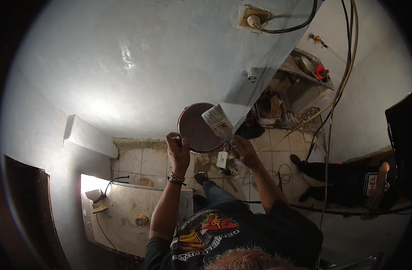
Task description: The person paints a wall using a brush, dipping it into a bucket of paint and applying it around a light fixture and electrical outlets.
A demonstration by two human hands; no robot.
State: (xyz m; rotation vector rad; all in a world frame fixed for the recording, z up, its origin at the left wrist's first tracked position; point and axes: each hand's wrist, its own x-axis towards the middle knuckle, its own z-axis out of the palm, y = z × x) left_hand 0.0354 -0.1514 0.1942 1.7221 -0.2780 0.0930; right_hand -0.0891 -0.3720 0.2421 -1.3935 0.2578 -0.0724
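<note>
A round reddish-brown container [194,123] is held up near the wall, its open side toward the camera. My left hand [177,146] grips its lower left rim. My right hand [245,152] is closed on the handle of a wide brush [217,120]. The brush's pale, paint-coated bristles point up and left, overlapping the container's right side. A small white tag [222,159] hangs just below the container, left of my right hand.
A table [125,211] with a lit lamp [94,195] and a yellow roll [142,221] stands at lower left. Another person [345,177] is at the right. Cables [345,76] hang at the right; a socket [253,20] is on the wall.
</note>
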